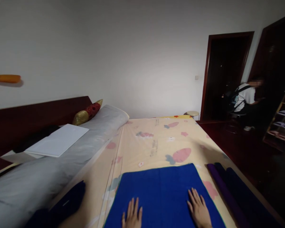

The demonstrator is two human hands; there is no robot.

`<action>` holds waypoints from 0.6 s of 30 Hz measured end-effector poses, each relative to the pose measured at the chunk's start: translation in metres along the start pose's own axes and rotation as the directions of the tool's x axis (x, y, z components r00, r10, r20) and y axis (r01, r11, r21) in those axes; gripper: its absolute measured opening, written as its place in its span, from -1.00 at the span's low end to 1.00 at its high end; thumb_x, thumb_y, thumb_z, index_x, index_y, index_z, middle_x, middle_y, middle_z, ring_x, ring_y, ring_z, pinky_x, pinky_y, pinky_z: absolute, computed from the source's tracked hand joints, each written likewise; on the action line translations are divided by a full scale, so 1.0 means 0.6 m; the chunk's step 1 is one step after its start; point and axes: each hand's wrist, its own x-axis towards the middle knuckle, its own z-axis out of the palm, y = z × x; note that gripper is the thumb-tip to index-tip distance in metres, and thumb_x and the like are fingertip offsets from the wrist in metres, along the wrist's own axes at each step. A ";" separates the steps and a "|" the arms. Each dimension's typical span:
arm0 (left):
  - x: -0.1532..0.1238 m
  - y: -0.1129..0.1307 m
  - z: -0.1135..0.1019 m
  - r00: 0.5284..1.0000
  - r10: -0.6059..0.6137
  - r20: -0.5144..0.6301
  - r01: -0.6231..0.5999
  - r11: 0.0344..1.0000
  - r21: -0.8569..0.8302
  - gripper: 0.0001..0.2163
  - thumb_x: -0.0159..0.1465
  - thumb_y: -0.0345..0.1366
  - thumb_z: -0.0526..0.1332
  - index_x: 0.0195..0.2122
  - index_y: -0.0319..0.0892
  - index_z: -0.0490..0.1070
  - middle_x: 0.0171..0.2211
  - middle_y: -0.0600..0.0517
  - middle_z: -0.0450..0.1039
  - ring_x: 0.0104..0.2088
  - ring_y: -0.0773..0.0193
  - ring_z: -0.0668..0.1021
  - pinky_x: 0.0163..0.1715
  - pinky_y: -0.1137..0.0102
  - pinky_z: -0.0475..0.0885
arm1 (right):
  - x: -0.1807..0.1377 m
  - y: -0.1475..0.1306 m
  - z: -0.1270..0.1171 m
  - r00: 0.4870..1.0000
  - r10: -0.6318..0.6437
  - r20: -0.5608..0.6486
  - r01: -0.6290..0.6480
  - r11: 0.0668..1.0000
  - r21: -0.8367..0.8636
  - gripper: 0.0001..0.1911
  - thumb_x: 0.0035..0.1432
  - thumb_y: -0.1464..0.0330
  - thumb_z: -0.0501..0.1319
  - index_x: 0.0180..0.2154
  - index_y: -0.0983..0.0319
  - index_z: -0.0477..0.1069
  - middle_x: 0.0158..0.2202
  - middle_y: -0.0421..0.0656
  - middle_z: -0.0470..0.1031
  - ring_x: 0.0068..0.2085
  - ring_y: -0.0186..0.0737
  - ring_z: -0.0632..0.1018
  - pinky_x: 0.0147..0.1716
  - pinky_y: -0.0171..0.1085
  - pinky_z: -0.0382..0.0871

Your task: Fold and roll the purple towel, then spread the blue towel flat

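A: Where are the hands?

B: Both lie flat on the blue towel, which is spread on the bed at six o'clock in the view. The left hand sits at about seven o'clock on the towel, the right hand at about five o'clock. Each grip is apart, fingers splayed and pressing down, clamped on nothing.

A: So which step is this?

B: I judge it a smoothing step: the towel looks flattened, with a faint crease down its middle. The next move, I think, calls for taking an edge or corner between fingers and thumb, since flat palms cannot lift it.

A: Anything else close by?

B: Rolled dark cloths lie at three o'clock of the towel, just beside it along the bed's edge. Another dark cloth lies at nine o'clock.

A: Any containers?

B: Only an open shelf at far two o'clock; it holds what look like pairs of shoes, too small to tell. A seated person is near it, well apart from the bed.
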 end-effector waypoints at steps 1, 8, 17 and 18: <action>0.005 -0.029 -0.001 0.996 -0.086 -0.003 0.086 0.996 0.017 -0.46 0.32 -0.06 -0.22 0.31 -0.05 -0.17 0.37 0.06 -0.16 0.35 0.21 0.03 0.28 0.03 0.03 | -0.001 0.028 -0.007 0.999 0.039 -0.017 -0.039 0.999 -0.035 -0.35 0.28 -0.02 -0.15 0.27 0.14 0.00 0.33 -0.15 -0.02 0.33 -0.08 0.06 0.28 0.06 -0.01; 0.015 0.015 0.030 0.997 -0.010 -0.074 0.011 1.000 0.020 -0.49 0.32 -0.20 -0.23 0.30 -0.10 -0.06 0.35 0.05 -0.05 0.34 0.21 0.07 0.28 0.08 0.05 | 0.008 -0.020 0.024 0.999 -0.020 -0.035 0.019 0.999 -0.037 -0.36 0.29 0.00 -0.15 0.27 0.17 0.03 0.33 -0.13 -0.02 0.32 -0.06 0.09 0.27 0.04 0.05; 0.076 0.143 0.035 0.919 0.393 -0.041 -0.395 0.914 -0.096 -0.53 0.33 -0.18 -0.17 0.29 0.11 -0.13 0.34 0.16 -0.04 0.32 0.20 0.13 0.28 0.06 0.09 | 0.091 -0.138 0.035 0.950 -0.286 0.121 0.271 0.954 0.130 -0.46 0.32 0.08 -0.14 0.28 -0.01 -0.06 0.34 -0.24 -0.06 0.33 -0.11 0.07 0.28 0.01 0.02; 0.089 0.111 0.029 0.953 0.301 -0.042 -0.304 0.950 -0.076 -0.52 0.34 -0.13 -0.18 0.29 0.07 -0.11 0.35 0.13 -0.05 0.33 0.18 0.11 0.28 0.04 0.06 | 0.097 -0.102 0.026 0.971 -0.212 0.113 0.202 0.975 0.089 -0.44 0.31 0.05 -0.15 0.28 0.03 -0.05 0.34 -0.21 -0.06 0.33 -0.11 0.06 0.28 0.02 0.00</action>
